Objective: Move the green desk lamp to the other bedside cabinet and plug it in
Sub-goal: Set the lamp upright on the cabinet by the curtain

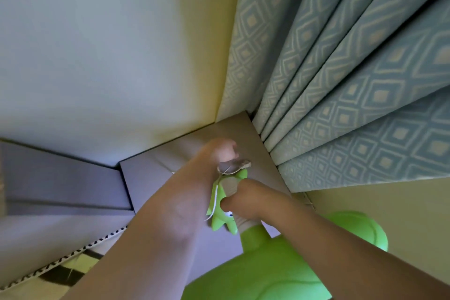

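We see the green desk lamp (280,263) filling the lower middle and lower right of the frame, over the grey bedside cabinet (155,168) at the centre; whether its base rests on the cabinet top we cannot tell. Its wide green base sits lowest, and a pale neck rises from it to a green, spiky, cartoon-faced part near the centre of the frame.

The right hand (243,198) comes in from the lower right and is wrapped around that pale neck, fingers curled tight on it just above the green spiky part.

The left hand (222,150) reaches in from the lower middle, its forearm crossing the cabinet top. Its fingers are bunched together over a greyish piece at the upper end of the lamp; the frame is blurred there, so we cannot tell exactly what they pinch. A thin white cord (214,202) hangs down from that spot along the lamp's left side.

Behind the cabinet a plain pale wall (109,44) takes the upper left. A blue curtain with a diamond pattern (353,68) hangs in folds at the upper right, touching the cabinet's right edge. A grey padded headboard (60,178) sits at the left, with striped-edged bedding (65,260) in the lower left corner.
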